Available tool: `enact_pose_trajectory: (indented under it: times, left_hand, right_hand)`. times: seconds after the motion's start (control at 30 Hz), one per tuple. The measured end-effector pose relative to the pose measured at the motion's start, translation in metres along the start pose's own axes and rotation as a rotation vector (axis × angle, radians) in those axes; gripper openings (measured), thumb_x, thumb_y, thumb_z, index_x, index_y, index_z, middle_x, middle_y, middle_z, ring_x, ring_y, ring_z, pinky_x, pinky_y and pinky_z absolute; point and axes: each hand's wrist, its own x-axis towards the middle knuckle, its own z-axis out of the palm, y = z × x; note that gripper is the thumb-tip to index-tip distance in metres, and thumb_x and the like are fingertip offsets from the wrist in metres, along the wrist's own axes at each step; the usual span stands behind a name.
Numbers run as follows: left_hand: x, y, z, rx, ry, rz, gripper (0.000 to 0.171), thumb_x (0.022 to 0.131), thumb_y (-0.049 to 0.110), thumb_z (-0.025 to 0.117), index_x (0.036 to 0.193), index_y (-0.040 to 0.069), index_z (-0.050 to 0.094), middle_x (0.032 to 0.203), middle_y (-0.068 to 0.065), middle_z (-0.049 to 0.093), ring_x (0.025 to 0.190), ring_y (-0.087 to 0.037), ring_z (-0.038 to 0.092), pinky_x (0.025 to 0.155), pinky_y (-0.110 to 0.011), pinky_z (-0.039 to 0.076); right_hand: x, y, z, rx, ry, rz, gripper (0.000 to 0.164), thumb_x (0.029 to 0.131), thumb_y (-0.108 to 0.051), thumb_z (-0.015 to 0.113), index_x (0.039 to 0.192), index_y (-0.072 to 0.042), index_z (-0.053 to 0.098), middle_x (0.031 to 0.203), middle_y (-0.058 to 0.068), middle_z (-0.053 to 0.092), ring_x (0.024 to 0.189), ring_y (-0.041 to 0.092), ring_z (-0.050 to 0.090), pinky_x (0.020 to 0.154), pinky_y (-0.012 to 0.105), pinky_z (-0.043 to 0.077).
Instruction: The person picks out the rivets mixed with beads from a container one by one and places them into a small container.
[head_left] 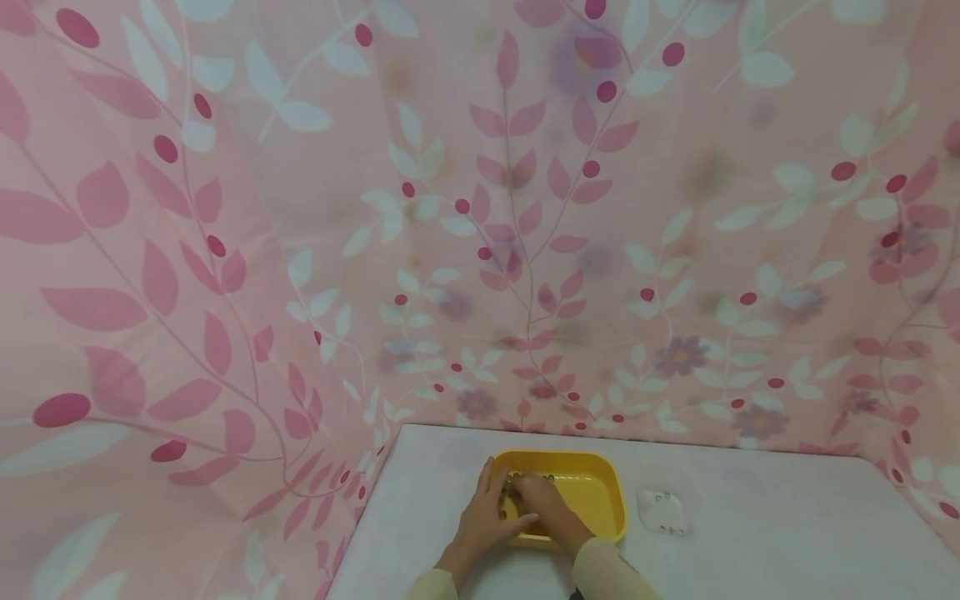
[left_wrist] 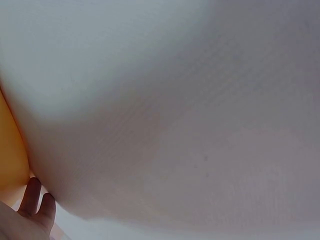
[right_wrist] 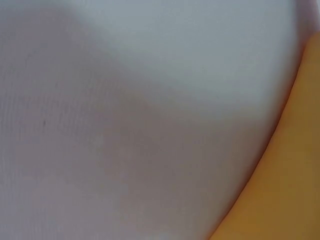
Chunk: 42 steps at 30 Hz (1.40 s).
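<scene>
A shallow yellow tray (head_left: 600, 492) sits on the table. Small dark round pieces (head_left: 507, 485) lie in its left part, too small to make out well. My left hand (head_left: 483, 517) lies along the tray's left side, fingers extended and thumb reaching over the front edge. In the left wrist view, fingertips of the left hand (left_wrist: 37, 210) rest at the outside of the yellow wall. My right hand (head_left: 540, 500) reaches down into the tray among the pieces. Its fingertips are hidden, and I cannot tell whether they pinch one. The right wrist view shows the tray's outer wall (right_wrist: 285, 185).
A clear shallow dish (head_left: 663, 510) with a few small ring-like pieces stands just right of the tray. White cloth covers the table (head_left: 795, 533). Pink leaf-patterned curtains (head_left: 480, 250) hang behind the table and at both sides.
</scene>
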Motion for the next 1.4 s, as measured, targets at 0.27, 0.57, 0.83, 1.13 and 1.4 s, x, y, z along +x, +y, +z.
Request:
enact_pose_trajectory:
  times: [0.27, 0.57, 0.83, 1.13, 1.4]
  left_hand:
    - [-0.001, -0.003, 0.003, 0.019, 0.029, 0.021, 0.101, 0.078, 0.076, 0.062, 0.149, 0.007, 0.042, 0.163, -0.019, 0.020, 0.117, -0.033, 0.061, 0.084, -0.048, 0.057]
    - [0.002, -0.002, 0.002, 0.013, 0.003, -0.007, 0.105, 0.075, 0.079, 0.062, 0.152, 0.010, 0.040, 0.165, -0.016, 0.016, 0.122, -0.031, 0.060, 0.088, -0.049, 0.056]
    - [0.001, -0.003, 0.004, 0.025, 0.005, 0.009, 0.103, 0.077, 0.076, 0.063, 0.151, 0.010, 0.039, 0.164, -0.019, 0.018, 0.121, -0.035, 0.059, 0.087, -0.052, 0.056]
    - [0.005, 0.000, 0.002, 0.046, -0.006, -0.006, 0.104, 0.077, 0.079, 0.060, 0.151, 0.008, 0.040, 0.165, -0.016, 0.015, 0.128, -0.038, 0.055, 0.086, -0.051, 0.056]
    - [0.001, -0.004, 0.002, 0.046, 0.020, -0.001, 0.105, 0.073, 0.078, 0.065, 0.149, 0.008, 0.043, 0.164, -0.016, 0.019, 0.126, -0.038, 0.056, 0.077, -0.047, 0.058]
  right_hand:
    - [-0.002, 0.001, 0.000, 0.047, 0.000, 0.008, 0.004, 0.089, -0.006, 0.070, 0.088, -0.010, 0.069, 0.076, -0.003, 0.054, 0.071, 0.013, 0.047, 0.066, 0.028, 0.048]
    - [0.001, 0.002, -0.003, 0.099, -0.042, 0.048, 0.003, 0.090, -0.011, 0.070, 0.090, -0.009, 0.068, 0.076, -0.003, 0.056, 0.072, 0.013, 0.049, 0.070, 0.030, 0.049]
    - [-0.004, 0.006, -0.004, 0.275, -0.042, 0.078, 0.012, 0.092, -0.005, 0.065, 0.099, -0.002, 0.075, 0.085, 0.005, 0.067, 0.079, 0.020, 0.055, 0.077, 0.040, 0.055]
    - [-0.004, 0.006, -0.015, 0.403, 0.054, 0.092, 0.014, 0.093, 0.000, 0.061, 0.088, 0.002, 0.074, 0.071, 0.002, 0.063, 0.064, 0.012, 0.053, 0.056, 0.023, 0.046]
    - [-0.013, 0.003, -0.026, 0.404, 0.084, 0.076, 0.014, 0.095, -0.003, 0.061, 0.096, 0.004, 0.073, 0.088, 0.011, 0.071, 0.070, 0.012, 0.055, 0.062, 0.027, 0.051]
